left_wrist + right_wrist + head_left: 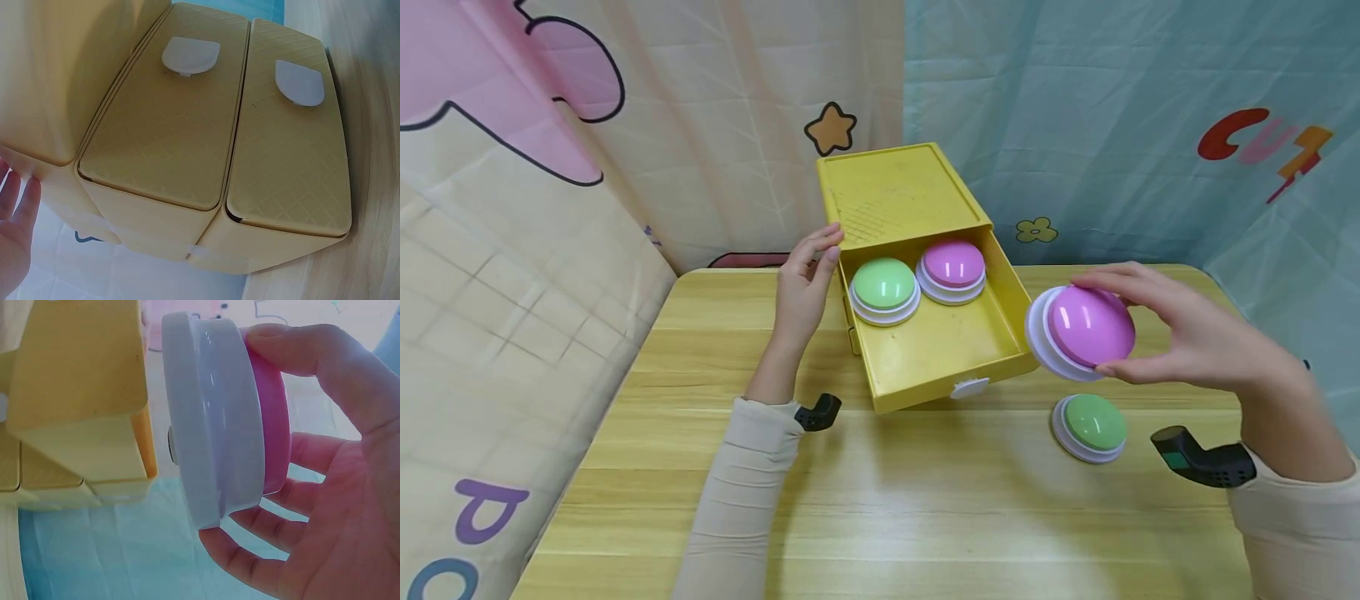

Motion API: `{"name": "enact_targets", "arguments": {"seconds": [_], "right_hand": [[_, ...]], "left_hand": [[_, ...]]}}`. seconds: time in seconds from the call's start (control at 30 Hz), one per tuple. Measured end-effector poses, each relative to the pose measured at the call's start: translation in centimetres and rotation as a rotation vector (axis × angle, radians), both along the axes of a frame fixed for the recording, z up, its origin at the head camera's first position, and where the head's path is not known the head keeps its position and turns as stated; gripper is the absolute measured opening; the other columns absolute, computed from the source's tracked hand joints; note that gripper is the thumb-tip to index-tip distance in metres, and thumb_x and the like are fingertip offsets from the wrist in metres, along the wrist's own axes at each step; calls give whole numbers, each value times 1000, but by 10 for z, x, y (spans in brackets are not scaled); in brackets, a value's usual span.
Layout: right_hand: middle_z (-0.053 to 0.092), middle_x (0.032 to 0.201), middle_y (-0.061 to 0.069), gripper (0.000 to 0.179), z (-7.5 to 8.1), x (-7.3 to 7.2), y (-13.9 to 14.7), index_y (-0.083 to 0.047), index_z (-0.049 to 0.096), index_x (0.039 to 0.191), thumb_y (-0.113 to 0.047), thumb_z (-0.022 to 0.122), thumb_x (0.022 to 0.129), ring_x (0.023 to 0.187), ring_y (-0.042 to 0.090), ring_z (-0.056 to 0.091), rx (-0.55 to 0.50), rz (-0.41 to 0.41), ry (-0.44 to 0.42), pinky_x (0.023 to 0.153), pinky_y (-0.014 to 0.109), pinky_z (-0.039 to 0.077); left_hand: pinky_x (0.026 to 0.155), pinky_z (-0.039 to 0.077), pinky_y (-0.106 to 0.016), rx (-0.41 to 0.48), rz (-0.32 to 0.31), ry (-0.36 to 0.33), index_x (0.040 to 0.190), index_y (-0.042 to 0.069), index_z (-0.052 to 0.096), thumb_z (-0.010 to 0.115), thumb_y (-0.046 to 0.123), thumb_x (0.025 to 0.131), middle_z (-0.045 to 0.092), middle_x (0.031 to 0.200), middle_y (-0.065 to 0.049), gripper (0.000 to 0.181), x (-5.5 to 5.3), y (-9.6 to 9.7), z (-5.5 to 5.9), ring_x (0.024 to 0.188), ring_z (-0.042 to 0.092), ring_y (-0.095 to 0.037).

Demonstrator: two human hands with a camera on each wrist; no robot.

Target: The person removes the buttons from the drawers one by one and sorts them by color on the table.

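Printed curtains (737, 100) are hanging behind a wood-grained tabletop (647, 467), on which a yellow cabinet (902, 187) is standing with its drawer (940, 358) pulled out. Taking the drawer as dial centre, I am pinching a pink button (1092, 327) in the right hand (1202, 337), at three o'clock. The left hand (801, 292), well apart, is resting between nine and ten o'clock, relaxed fingertips at the cabinet's edge. Inside, a green button (884, 283) is sitting toward ten o'clock, another pink button (953, 265) toward twelve; a second green button (1096, 423) is lying outside at four o'clock.
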State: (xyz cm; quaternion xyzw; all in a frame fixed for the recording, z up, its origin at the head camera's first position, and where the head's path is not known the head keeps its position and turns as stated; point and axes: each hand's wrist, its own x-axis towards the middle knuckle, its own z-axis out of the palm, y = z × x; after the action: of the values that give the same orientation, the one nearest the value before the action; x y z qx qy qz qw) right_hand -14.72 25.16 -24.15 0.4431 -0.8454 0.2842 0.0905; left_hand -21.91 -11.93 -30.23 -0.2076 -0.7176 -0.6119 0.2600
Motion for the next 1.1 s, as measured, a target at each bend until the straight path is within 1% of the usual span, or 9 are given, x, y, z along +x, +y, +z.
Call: {"name": "enact_targets", "arguments": {"seconds": [0.1,0.23,0.37,0.43,0.5,0.67,0.83,0.93,1.1], "right_hand": [[47,120,1,89,-10,13,14,0,49,125,6,85,44,105,7,41,7,-63,12,77,12,36],[46,119,-1,89,-25,30,28,-1,49,125,7,84,43,101,7,41,3,-136,-12,77,12,34],[46,118,-2,88,-41,46,35,-4,48,126,7,84,46,98,6,41,-2,-237,-60,75,10,35],[46,118,-3,87,-50,54,38,-6,48,126,5,84,48,96,6,42,-9,-285,-100,74,9,35],[46,118,-4,85,-61,62,41,-7,48,126,3,85,50,95,5,42,-24,-315,-137,73,9,36],[45,118,-6,77,-92,78,47,-9,48,124,-1,84,56,95,4,41,-43,-343,-240,72,11,36],[46,115,-7,70,-119,91,54,-11,48,123,-5,81,62,91,5,43,-41,-354,-346,68,19,39],[45,112,-7,67,-132,95,56,-12,47,122,-7,80,64,89,6,43,-28,-358,-394,66,23,41],[46,106,-6,66,-150,99,61,-9,45,121,-4,78,64,87,7,44,-32,-333,-484,63,23,42]], "left_hand": [[78,43,-20,-4,4,6,109,-11,57,52,0,90,53,121,-18,23,0,0,-1,110,51,-17],[80,44,-21,-1,4,11,109,-12,57,52,0,90,53,120,-18,23,-1,0,0,110,50,-17],[81,43,-22,-1,8,8,109,-12,57,51,0,90,53,120,-18,23,0,0,0,111,50,-17],[82,43,-23,-4,9,7,109,-11,57,51,0,90,53,121,-18,23,0,0,0,111,50,-16],[83,43,-23,-7,9,8,109,-11,57,51,0,90,53,121,-18,23,0,0,0,112,49,-17],[82,43,-22,-5,5,13,109,-12,57,51,-1,90,53,120,-19,23,1,0,0,111,50,-17],[83,43,-23,-9,11,12,109,-11,57,51,0,90,53,121,-19,23,1,1,0,112,49,-17],[83,43,-23,-8,13,14,109,-11,57,51,0,90,53,121,-19,23,0,1,0,112,49,-17],[83,43,-23,-4,8,19,109,-11,57,51,-1,90,53,120,-19,23,0,1,0,112,49,-17]]}}
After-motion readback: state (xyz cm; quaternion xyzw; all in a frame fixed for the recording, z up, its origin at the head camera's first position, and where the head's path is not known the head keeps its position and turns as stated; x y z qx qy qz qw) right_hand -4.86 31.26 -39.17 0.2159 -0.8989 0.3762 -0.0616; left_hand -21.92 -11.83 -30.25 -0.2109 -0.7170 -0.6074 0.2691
